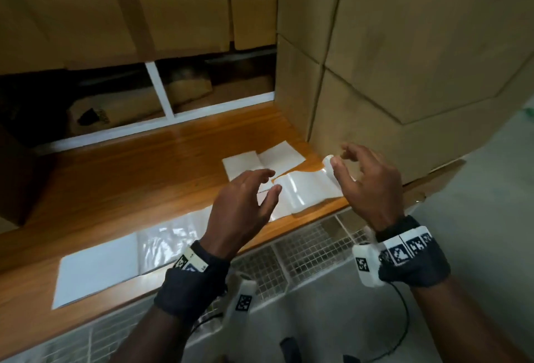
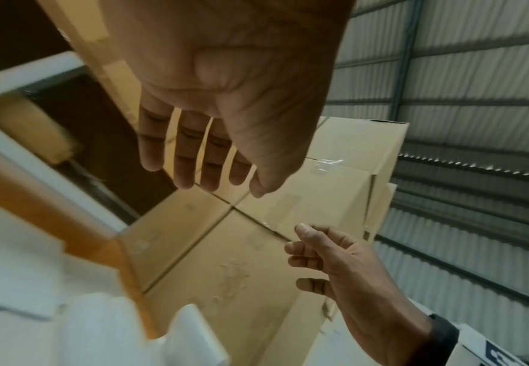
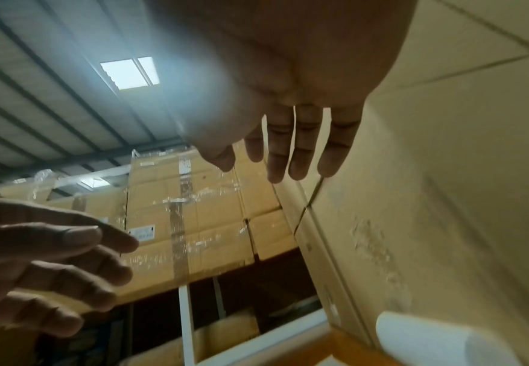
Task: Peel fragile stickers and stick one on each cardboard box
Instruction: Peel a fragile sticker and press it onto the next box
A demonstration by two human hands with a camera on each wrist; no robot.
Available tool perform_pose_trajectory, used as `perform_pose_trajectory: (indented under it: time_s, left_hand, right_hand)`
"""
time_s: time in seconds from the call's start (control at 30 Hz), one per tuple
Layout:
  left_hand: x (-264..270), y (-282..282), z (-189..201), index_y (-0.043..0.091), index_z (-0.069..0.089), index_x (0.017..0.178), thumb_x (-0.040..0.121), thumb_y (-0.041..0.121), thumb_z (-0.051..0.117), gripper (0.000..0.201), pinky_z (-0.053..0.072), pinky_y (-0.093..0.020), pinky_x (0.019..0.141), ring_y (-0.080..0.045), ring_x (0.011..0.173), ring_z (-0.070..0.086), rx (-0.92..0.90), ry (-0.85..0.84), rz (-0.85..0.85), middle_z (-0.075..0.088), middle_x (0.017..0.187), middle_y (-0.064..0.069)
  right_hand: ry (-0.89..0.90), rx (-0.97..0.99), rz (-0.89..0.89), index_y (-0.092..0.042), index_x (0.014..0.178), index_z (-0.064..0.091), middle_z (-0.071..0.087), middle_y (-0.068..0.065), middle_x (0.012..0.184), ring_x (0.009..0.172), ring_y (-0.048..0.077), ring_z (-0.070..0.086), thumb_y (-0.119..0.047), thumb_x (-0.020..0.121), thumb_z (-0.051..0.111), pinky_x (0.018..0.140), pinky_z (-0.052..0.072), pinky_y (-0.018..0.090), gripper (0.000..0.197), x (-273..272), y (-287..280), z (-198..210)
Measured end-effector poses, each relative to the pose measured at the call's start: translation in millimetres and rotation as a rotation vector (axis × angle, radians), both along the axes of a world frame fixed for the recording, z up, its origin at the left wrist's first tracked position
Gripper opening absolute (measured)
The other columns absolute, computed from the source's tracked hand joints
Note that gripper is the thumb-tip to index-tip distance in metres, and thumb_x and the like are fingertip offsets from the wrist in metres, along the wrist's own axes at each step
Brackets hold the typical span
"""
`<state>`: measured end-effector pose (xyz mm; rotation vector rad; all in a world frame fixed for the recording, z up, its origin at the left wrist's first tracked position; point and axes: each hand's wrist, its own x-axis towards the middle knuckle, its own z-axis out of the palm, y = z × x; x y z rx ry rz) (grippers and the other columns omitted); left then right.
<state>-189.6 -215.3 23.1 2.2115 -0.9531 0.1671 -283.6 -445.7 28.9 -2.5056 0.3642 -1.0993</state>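
Observation:
Both my hands hover just above the wooden table point(image 1: 121, 171), fingers spread and holding nothing. My left hand point(image 1: 248, 197) is over the near edge of a glossy white sticker sheet point(image 1: 303, 189). My right hand point(image 1: 364, 183) is over the sheet's right end, its thumb close to the curled-up edge point(image 1: 328, 160). In the left wrist view the left hand's fingers point(image 2: 194, 158) are straight. The right wrist view shows straight right fingers point(image 3: 300, 153) above the curled sheet point(image 3: 429, 339). A stack of plain cardboard boxes point(image 1: 404, 73) rises right behind the right hand.
Folded white sheets point(image 1: 260, 163) lie behind the glossy one, and another large sheet point(image 1: 101, 267) lies at the table's near left. More cardboard boxes point(image 1: 144, 15) sit on a white shelf frame point(image 1: 159, 90) at the back. A wire mesh panel point(image 1: 303, 252) runs below the table edge.

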Motion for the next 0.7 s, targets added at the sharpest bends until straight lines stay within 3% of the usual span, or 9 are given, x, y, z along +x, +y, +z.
perform_pose_trajectory:
  time_s: [0.13, 0.37, 0.5, 0.7]
  left_hand:
    - [-36, -72, 40, 0.019, 0.066, 0.127, 0.097, 0.051, 0.055, 0.045, 0.059, -0.031, 0.08, -0.011, 0.1, 0.068, -0.167, -0.1, -0.039, 0.073, 0.117, 0.001]
    - [-75, -181, 106, 0.009, 0.065, 0.127, 0.098, 0.046, 0.054, 0.049, 0.061, -0.037, 0.077, -0.013, 0.098, 0.069, -0.429, -0.232, -0.042, 0.073, 0.112, -0.005]
    - [-75, -224, 138, 0.006, 0.063, 0.126, 0.099, 0.04, 0.056, 0.044, 0.06, -0.036, 0.077, -0.014, 0.098, 0.067, -0.518, -0.344, -0.037, 0.071, 0.114, -0.007]
    - [-52, -269, 191, 0.006, 0.061, 0.127, 0.098, 0.032, 0.062, 0.039, 0.057, -0.029, 0.08, -0.011, 0.102, 0.062, -0.666, -0.507, -0.005, 0.064, 0.116, 0.0]
  right_hand:
    - [-0.152, -0.02, -0.002, -0.013, 0.117, 0.07, 0.073, 0.002, 0.098, 0.088, 0.021, 0.067, -0.034, 0.095, 0.064, 0.073, 0.055, 0.036, 0.031, -38, -56, 34]
    - [-0.337, 0.015, -0.048, -0.01, 0.12, 0.068, 0.073, 0.002, 0.099, 0.089, 0.014, 0.065, -0.038, 0.096, 0.064, 0.072, 0.056, 0.035, 0.037, -69, -150, 89]
    - [-0.442, 0.047, -0.044, -0.012, 0.122, 0.067, 0.072, 0.001, 0.099, 0.089, 0.015, 0.067, -0.039, 0.095, 0.066, 0.069, 0.058, 0.043, 0.038, -65, -192, 115]
    - [-0.604, 0.032, -0.055, -0.015, 0.124, 0.065, 0.069, -0.002, 0.102, 0.091, 0.014, 0.065, -0.042, 0.094, 0.065, 0.066, 0.057, 0.042, 0.041, -45, -245, 168]
